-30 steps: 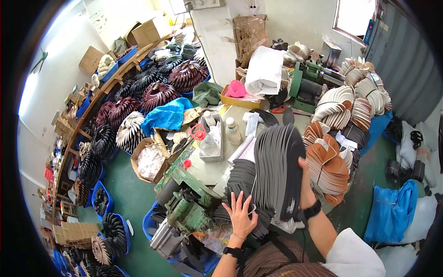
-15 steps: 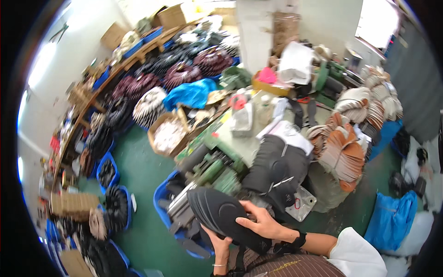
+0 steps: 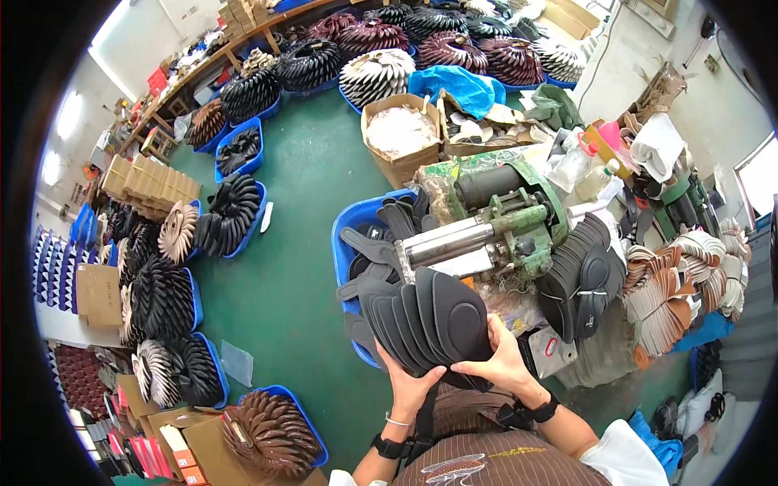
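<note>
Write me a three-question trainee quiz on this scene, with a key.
1. True or false: the left hand and right hand both hold the fanned black insoles.

2. What colour is the bin beside the green machine?
A) red
B) blue
C) white

3. Fill in: the pale bracelet is worn on the person's ____ wrist.

Key: 1. true; 2. B; 3. left.

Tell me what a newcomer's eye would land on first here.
Probably the fanned stack of black insoles, low in the centre, held between the left hand and right hand. Just beyond stands a green machine with a shiny metal roller. Farther off, a crumpled bright blue sheet stands out at upper centre.
</note>
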Demonstrator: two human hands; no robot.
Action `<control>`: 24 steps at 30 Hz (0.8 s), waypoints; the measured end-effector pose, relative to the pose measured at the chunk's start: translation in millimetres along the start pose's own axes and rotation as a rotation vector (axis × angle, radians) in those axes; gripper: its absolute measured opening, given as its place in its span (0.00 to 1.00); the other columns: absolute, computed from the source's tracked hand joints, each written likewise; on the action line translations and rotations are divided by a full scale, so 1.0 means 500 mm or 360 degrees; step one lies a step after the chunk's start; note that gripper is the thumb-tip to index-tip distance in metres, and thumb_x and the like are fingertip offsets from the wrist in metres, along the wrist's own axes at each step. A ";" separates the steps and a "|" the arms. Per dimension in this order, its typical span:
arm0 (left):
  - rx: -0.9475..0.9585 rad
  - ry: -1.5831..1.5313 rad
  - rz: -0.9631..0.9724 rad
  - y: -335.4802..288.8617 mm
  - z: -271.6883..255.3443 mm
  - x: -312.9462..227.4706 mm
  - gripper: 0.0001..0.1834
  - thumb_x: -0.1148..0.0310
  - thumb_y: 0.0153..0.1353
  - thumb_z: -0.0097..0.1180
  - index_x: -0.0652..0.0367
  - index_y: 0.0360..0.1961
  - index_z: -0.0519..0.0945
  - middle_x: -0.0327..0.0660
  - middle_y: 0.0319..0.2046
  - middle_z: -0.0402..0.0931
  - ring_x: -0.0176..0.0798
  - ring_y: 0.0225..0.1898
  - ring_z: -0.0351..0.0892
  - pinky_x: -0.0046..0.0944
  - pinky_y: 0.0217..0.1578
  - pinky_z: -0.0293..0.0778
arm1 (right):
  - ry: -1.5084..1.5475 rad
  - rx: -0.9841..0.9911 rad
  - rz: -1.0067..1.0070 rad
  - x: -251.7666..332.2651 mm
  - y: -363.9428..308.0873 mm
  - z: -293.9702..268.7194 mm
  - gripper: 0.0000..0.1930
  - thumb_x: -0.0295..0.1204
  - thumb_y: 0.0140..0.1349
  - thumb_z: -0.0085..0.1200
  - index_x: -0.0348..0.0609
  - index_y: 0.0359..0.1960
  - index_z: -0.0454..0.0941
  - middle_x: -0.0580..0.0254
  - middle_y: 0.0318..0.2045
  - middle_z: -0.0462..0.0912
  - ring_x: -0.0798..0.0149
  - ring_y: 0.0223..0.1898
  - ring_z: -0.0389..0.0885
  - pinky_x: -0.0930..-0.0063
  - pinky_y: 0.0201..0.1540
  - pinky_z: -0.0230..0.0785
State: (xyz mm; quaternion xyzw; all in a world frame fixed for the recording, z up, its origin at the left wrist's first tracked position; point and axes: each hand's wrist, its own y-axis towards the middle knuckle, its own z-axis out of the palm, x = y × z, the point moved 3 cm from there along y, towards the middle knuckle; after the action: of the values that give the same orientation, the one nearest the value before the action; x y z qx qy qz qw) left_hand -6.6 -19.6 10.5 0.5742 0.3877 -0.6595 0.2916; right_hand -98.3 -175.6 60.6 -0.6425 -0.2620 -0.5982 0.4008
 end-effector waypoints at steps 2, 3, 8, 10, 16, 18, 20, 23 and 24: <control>-0.0072 0.0036 0.0054 0.007 -0.016 0.002 0.72 0.61 0.37 0.77 0.65 0.68 0.30 0.56 0.66 0.44 0.50 0.66 0.50 0.45 0.65 0.49 | 0.0095 -0.0009 0.0037 -0.005 0.008 0.019 0.34 0.23 0.41 0.72 0.33 0.51 0.67 0.57 0.47 0.76 0.68 0.49 0.73 0.73 0.56 0.65; -0.0112 0.0038 0.0064 0.008 -0.021 -0.003 0.71 0.62 0.37 0.77 0.66 0.68 0.30 0.56 0.66 0.43 0.50 0.67 0.49 0.45 0.66 0.48 | 0.0143 -0.0018 0.0055 -0.009 0.010 0.027 0.33 0.22 0.42 0.71 0.33 0.51 0.67 0.58 0.47 0.76 0.68 0.49 0.73 0.73 0.56 0.65; -0.0265 0.0154 0.0157 0.028 -0.045 0.017 0.70 0.64 0.36 0.76 0.71 0.67 0.32 0.57 0.66 0.41 0.49 0.68 0.45 0.44 0.67 0.42 | 0.0232 -0.0211 0.0028 -0.025 0.011 0.062 0.32 0.17 0.44 0.68 0.32 0.54 0.68 0.59 0.49 0.76 0.69 0.49 0.73 0.73 0.55 0.67; -0.0286 0.0138 0.0143 0.038 -0.050 0.022 0.70 0.63 0.36 0.76 0.71 0.67 0.33 0.57 0.67 0.41 0.50 0.68 0.44 0.44 0.67 0.40 | 0.0189 -0.0287 -0.0015 -0.025 0.013 0.068 0.32 0.17 0.45 0.67 0.32 0.55 0.67 0.59 0.49 0.76 0.69 0.50 0.73 0.73 0.55 0.67; -0.0272 0.0219 0.0196 0.061 -0.050 0.007 0.63 0.73 0.41 0.71 0.63 0.69 0.35 0.51 0.65 0.44 0.46 0.65 0.49 0.43 0.65 0.48 | 0.0209 -0.0425 -0.0127 -0.033 0.025 0.077 0.31 0.16 0.47 0.64 0.32 0.55 0.67 0.60 0.49 0.76 0.69 0.51 0.72 0.74 0.56 0.65; -0.0269 0.0141 0.0177 0.067 -0.053 0.016 0.62 0.74 0.41 0.71 0.64 0.68 0.35 0.51 0.65 0.44 0.46 0.65 0.49 0.43 0.65 0.48 | 0.0333 -0.0370 -0.0041 -0.049 0.025 0.073 0.29 0.15 0.49 0.62 0.33 0.56 0.66 0.60 0.50 0.76 0.69 0.52 0.72 0.74 0.57 0.64; -0.0284 0.0060 0.0145 0.074 -0.055 0.018 0.64 0.71 0.41 0.72 0.66 0.68 0.34 0.53 0.66 0.43 0.47 0.66 0.48 0.43 0.66 0.46 | 0.0312 -0.0393 -0.0138 -0.049 0.029 0.072 0.29 0.15 0.51 0.61 0.33 0.56 0.66 0.61 0.50 0.76 0.69 0.52 0.72 0.73 0.57 0.63; -0.0312 -0.0045 0.0090 0.081 -0.052 0.010 0.63 0.68 0.42 0.71 0.68 0.68 0.35 0.55 0.66 0.44 0.49 0.66 0.48 0.44 0.66 0.44 | 0.0498 -0.0409 -0.0101 -0.056 0.031 0.059 0.28 0.15 0.51 0.61 0.34 0.56 0.66 0.60 0.51 0.75 0.68 0.52 0.72 0.73 0.58 0.62; -0.0318 -0.0057 0.0096 0.086 -0.053 -0.001 0.59 0.69 0.44 0.68 0.67 0.68 0.38 0.53 0.65 0.46 0.48 0.65 0.50 0.44 0.66 0.46 | 0.0597 -0.0411 -0.0058 -0.060 0.030 0.051 0.29 0.15 0.51 0.61 0.34 0.56 0.66 0.60 0.51 0.74 0.68 0.52 0.72 0.73 0.58 0.62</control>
State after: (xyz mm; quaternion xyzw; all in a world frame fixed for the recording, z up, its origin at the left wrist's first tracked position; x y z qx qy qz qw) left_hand 43.4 -20.2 2.5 0.5417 0.4288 -0.6187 0.3740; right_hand -76.3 -158.3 29.3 -0.5613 -0.1156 -0.7428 0.3461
